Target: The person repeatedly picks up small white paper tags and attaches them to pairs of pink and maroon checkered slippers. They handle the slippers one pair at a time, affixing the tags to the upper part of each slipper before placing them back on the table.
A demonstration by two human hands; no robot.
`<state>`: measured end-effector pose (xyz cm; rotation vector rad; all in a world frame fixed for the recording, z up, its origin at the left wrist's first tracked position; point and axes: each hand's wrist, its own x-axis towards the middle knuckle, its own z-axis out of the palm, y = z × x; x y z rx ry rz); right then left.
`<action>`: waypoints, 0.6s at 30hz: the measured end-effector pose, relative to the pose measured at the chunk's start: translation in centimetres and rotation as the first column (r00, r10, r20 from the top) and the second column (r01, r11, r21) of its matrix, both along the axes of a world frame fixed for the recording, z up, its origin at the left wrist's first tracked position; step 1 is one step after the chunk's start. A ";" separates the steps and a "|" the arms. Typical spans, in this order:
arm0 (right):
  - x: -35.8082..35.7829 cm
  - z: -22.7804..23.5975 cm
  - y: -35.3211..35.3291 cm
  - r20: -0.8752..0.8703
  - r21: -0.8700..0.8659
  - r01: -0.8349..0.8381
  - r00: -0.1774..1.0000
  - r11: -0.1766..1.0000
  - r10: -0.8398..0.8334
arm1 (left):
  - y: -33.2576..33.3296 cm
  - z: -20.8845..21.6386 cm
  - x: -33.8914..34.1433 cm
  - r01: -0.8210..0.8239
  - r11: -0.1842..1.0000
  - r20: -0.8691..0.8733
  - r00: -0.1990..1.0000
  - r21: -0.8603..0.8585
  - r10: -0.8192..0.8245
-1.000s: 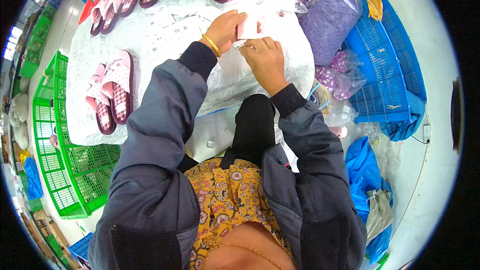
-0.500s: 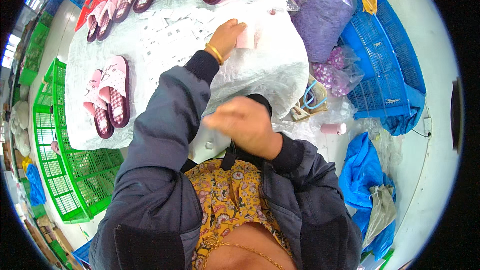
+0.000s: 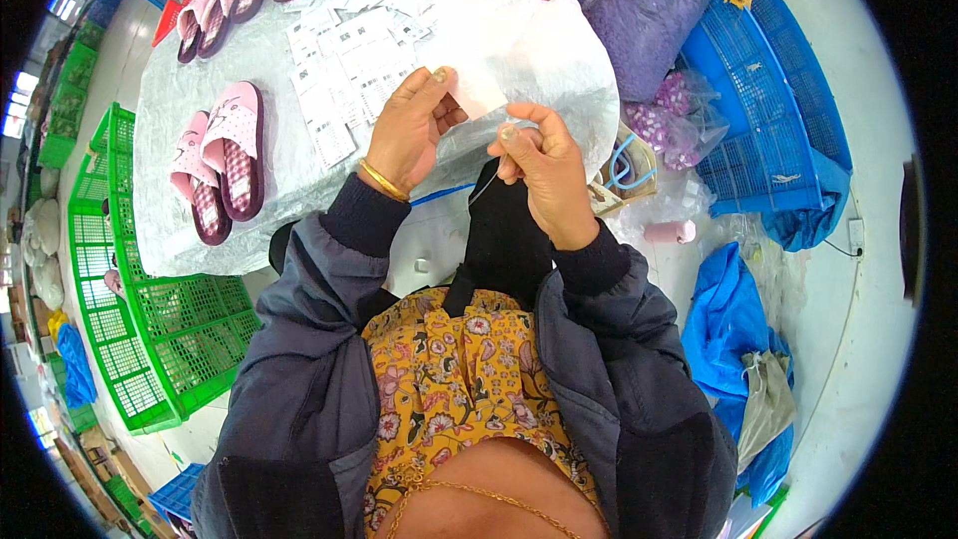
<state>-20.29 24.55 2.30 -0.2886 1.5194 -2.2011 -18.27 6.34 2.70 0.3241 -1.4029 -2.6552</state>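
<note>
Half a second ago the right hand was a blur drawn back over the lap, leaving the left hand alone with the pale pink card; now it has come up again, just beside the card's lower corner. Its grip is pinched, thumb and finger pressed together, apparently on a thin pale strand hanging below; whether that is thread or something stiffer I cannot tell. The left grip pinches the card by its near left edge, to the right of the spread of printed labels on the bench. Judging by this, the work is back at a two-handed stage, card in one grip and strand in the other, though whether they are joined does not show. The nearby pair of pink slippers, left of the labels, looks unmoved, and neither hand touches it.
</note>
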 end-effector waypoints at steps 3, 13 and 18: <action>0.7 0.3 -0.3 0.013 0.009 -0.007 1.000 1.000 0.007 | 0.4 -0.6 0.8 0.004 0.997 -0.040 0.999 0.073 -0.001; 1.3 -0.3 -0.3 0.030 -0.027 0.001 1.000 1.000 0.000 | 1.5 -0.3 2.5 0.060 0.990 -0.116 0.992 0.130 -0.045; 1.5 -0.3 -0.2 0.045 -0.040 0.018 0.999 0.999 -0.016 | 1.5 -0.8 2.9 0.093 0.985 -0.142 0.987 0.148 -0.072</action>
